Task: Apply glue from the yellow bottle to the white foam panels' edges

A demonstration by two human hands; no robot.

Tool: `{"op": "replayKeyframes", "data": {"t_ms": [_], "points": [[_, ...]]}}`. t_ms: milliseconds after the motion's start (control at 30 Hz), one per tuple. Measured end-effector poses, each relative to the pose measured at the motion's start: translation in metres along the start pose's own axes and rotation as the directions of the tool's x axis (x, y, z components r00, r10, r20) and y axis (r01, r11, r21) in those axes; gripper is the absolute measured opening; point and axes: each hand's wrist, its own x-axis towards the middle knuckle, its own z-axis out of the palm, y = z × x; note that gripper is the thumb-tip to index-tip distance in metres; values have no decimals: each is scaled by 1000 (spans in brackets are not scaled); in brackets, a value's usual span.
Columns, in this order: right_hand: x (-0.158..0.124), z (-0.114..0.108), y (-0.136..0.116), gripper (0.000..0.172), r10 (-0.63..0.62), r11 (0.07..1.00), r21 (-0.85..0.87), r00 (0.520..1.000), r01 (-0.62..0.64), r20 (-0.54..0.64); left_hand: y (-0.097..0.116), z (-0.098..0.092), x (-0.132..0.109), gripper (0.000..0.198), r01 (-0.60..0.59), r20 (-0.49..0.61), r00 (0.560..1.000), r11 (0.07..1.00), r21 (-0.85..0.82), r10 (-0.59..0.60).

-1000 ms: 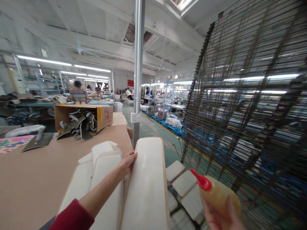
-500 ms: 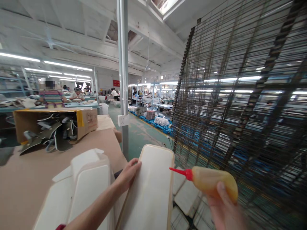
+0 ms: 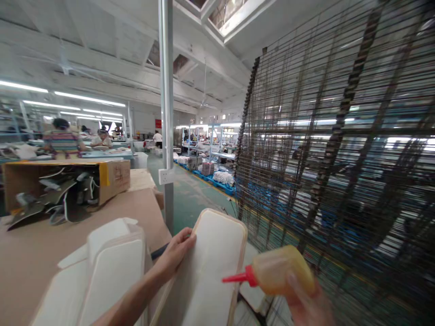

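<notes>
My left hand [image 3: 181,248] is closed on the left edge of a long white panel [image 3: 217,253] with rounded corners and a tan rim, which stands tilted in front of me. In my right hand [image 3: 302,294] is a squeeze bottle [image 3: 283,271] of yellowish liquid, held nearly level, slightly blurred. Its red nozzle [image 3: 236,277] points left, over the right part of the panel; whether the tip touches the surface I cannot tell. Left of my forearm, similar white panels [image 3: 115,267] lie in an uneven pile on the brown tabletop [image 3: 30,253].
A cardboard box [image 3: 115,174] on its side holds dark curved pieces. Beyond it rises a metal post [image 3: 166,113] with a socket. A tall wire rack [image 3: 322,149] fills the right side. More pale panels [image 3: 253,296] lie low behind the bottle. Several people work in the background.
The bottle has moved left and down, bringing its nozzle from the panel's right edge in over its face. My left hand keeps its hold. The view has shifted slightly.
</notes>
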Motion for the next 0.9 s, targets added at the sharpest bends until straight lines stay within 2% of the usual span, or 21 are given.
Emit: {"op": "replayKeyframes", "data": {"t_ms": [67,167,267,333,400,500,567,633,767,900], "points": [[-5,-18,-9,68,106,991,94,992,-99,-72,-1,4,0,48,-71,36,997,995,75,69],[-6,-33,-40,63,204,955,261,950,-140,-236,0,9,-2,49,-134,106,987,978,163,117],[-5,-38,-78,41,266,923,358,904,-138,-336,8,16,-7,51,-107,146,986,976,189,80],[-6,-41,-94,37,324,902,397,876,-172,-357,14,22,-11,51,-85,144,988,980,180,59],[-7,-45,-100,37,354,888,419,865,-191,-355,19,29,-14,49,-59,137,990,986,158,37],[-8,-52,-96,36,251,915,392,899,-99,-358,24,38,-18,47,-8,152,988,992,128,-11],[-6,-57,-90,41,121,942,335,938,-6,-324,26,44,-20,46,19,179,983,993,116,-40],[-2,-63,-88,49,-33,961,252,957,109,-288,28,48,-22,45,34,213,975,993,114,-57],[5,-73,-93,45,-270,955,43,921,293,-279,31,53,-21,46,45,280,956,988,149,-86],[8,-73,-102,48,-348,937,-36,925,347,-155,30,53,-16,45,47,325,940,983,179,-104]]}}
